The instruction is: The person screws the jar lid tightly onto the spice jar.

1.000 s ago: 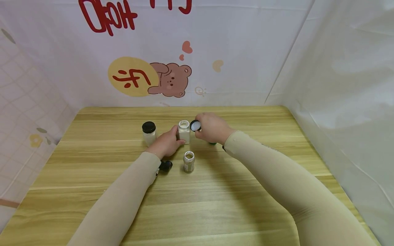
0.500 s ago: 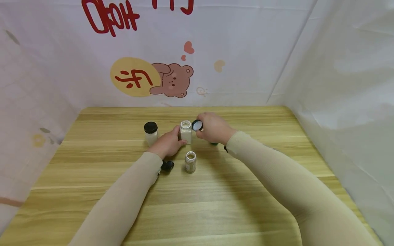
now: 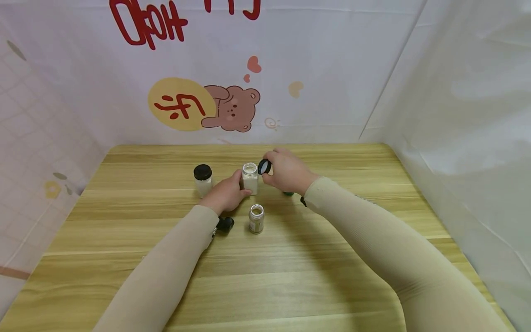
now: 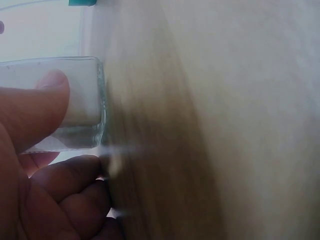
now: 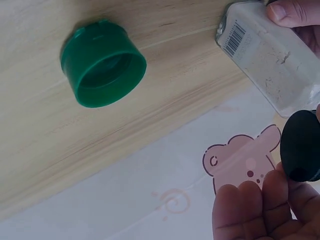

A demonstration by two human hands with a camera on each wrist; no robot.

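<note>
My left hand (image 3: 226,193) grips an uncapped square glass jar (image 3: 250,182) of white powder, standing on the table. In the left wrist view the thumb (image 4: 50,95) lies across the jar's side. Just right of the jar's mouth, my right hand (image 3: 286,170) pinches a black screw lid (image 3: 264,166) by its edge. The lid is tilted, its white inner face partly toward the head camera. A barcode label shows on the jar (image 5: 272,57) in the right wrist view, with the lid (image 5: 302,145) close to its mouth end.
A second powder jar (image 3: 203,182) with a black lid stands left of my left hand. Nearer me is a small open glass jar (image 3: 256,222). A green cap (image 5: 102,65) lies on the table under my right wrist. Printed white sheeting (image 3: 327,69) walls the table.
The black lid has turned more edge-on to the head camera, and my right hand has risen slightly. My left hand and the jar stay put.
</note>
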